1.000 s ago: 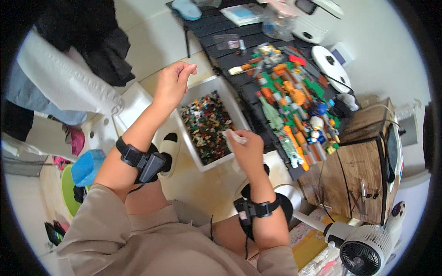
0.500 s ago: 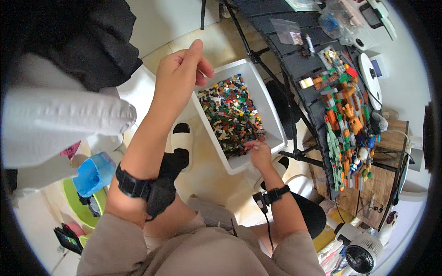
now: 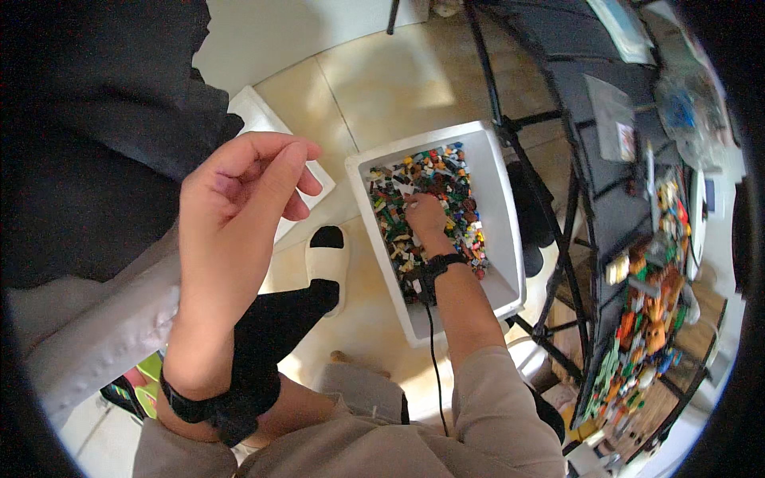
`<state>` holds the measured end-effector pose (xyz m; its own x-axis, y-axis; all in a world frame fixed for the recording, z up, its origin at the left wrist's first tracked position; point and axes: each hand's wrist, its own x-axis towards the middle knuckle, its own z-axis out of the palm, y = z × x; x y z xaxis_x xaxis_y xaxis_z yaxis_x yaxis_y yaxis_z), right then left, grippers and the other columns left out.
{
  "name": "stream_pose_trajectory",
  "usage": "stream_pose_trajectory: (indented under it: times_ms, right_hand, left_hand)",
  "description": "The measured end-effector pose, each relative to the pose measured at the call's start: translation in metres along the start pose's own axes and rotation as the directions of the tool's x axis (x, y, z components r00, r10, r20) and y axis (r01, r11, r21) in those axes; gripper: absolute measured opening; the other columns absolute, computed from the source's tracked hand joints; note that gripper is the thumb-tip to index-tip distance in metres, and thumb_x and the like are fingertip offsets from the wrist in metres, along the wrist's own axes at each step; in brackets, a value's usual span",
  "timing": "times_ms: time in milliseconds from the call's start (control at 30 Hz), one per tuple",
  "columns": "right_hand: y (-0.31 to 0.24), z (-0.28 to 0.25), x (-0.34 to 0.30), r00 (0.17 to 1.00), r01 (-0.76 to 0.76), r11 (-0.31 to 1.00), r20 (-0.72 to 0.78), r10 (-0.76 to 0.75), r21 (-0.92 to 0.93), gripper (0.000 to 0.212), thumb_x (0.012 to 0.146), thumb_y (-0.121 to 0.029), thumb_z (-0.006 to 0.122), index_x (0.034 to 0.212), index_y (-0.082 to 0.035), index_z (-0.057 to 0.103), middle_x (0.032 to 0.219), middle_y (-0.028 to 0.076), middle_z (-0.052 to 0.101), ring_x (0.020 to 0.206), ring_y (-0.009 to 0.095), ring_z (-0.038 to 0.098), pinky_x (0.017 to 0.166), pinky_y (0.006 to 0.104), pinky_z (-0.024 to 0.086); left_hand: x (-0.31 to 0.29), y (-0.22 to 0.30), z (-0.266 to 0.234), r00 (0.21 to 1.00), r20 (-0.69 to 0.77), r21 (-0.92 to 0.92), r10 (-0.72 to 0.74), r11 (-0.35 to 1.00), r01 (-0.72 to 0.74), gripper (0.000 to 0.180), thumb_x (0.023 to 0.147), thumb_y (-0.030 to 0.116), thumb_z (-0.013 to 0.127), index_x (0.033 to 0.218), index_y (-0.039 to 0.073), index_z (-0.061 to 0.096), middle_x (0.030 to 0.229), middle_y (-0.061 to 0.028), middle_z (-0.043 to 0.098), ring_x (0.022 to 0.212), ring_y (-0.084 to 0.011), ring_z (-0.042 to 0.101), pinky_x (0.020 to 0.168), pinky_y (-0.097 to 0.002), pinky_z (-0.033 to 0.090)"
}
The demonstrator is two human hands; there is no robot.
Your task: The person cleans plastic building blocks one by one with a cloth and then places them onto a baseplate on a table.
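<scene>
The right hand (image 3: 422, 213) digs into small building bricks (image 3: 434, 199) filling the white bin (image 3: 498, 207) at frame centre; whether its grip holds one I cannot tell. The bricks look light, hard and smooth, probably best pinched by their sides. The left hand (image 3: 235, 207), centre left, is raised, its fingers loosely curled and empty.

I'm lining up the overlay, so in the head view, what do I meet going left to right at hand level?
Dark cloth → left hand, raised and empty → white bin of small coloured bricks, with the right hand reaching into it → black table frame → colourful brick models.
</scene>
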<state>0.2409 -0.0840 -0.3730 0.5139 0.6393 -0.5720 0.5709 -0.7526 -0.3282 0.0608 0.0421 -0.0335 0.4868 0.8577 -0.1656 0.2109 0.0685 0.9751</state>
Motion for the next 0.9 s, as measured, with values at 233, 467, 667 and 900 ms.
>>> stream_pose_trajectory:
  times_ms: [233, 467, 667, 900]
  right_hand:
    - [-0.013, 0.009, 0.036, 0.913, 0.279, 0.946, -0.258, -0.315, -0.166, 0.016, 0.079, -0.013, 0.057, 0.089, -0.009, 0.070, 0.081, 0.014, 0.067, 0.071, 0.030, 0.064, 0.061, 0.0407, 0.054]
    - [-0.011, 0.011, 0.054, 0.912, 0.343, 0.793, -0.025, -0.410, -0.503, 0.020, 0.082, -0.010, 0.054, 0.099, -0.011, 0.066, 0.087, 0.012, 0.065, 0.076, 0.028, 0.064, 0.056, 0.0383, 0.053]
    - [-0.004, 0.013, 0.064, 0.856, 0.467, 0.692, 0.084, -0.510, -0.551, 0.023, 0.079, -0.007, 0.056, 0.100, -0.009, 0.064, 0.083, 0.012, 0.065, 0.076, 0.028, 0.064, 0.057, 0.0395, 0.054]
    - [-0.009, 0.011, 0.054, 0.872, 0.419, 0.737, 0.007, -0.490, -0.530, 0.014, 0.078, -0.014, 0.060, 0.083, -0.005, 0.070, 0.081, 0.014, 0.066, 0.068, 0.030, 0.063, 0.054, 0.0392, 0.052]
  left_hand:
    - [0.003, 0.003, 0.007, 0.998, -0.065, 0.077, -0.017, 0.997, 0.021, 0.017, 0.092, 0.010, 0.051, 0.093, -0.003, 0.061, 0.071, -0.0045, 0.059, 0.061, -0.0082, 0.052, 0.058, -0.0205, 0.042]
    - [0.005, -0.001, 0.012, 0.997, -0.078, 0.046, -0.009, 0.999, 0.012, 0.016, 0.091, 0.009, 0.052, 0.093, -0.003, 0.062, 0.071, -0.0050, 0.060, 0.062, -0.0081, 0.053, 0.058, -0.0203, 0.042]
    - [0.003, -0.001, 0.013, 0.999, -0.050, 0.072, -0.013, 0.997, 0.017, 0.016, 0.091, 0.010, 0.053, 0.092, -0.003, 0.062, 0.071, -0.0049, 0.060, 0.063, -0.0081, 0.053, 0.057, -0.0203, 0.042]
    - [0.001, 0.004, 0.018, 0.999, -0.052, 0.077, -0.008, 0.997, 0.012, 0.016, 0.091, 0.008, 0.052, 0.094, -0.004, 0.062, 0.072, -0.0048, 0.060, 0.064, -0.0075, 0.053, 0.058, -0.0200, 0.042]
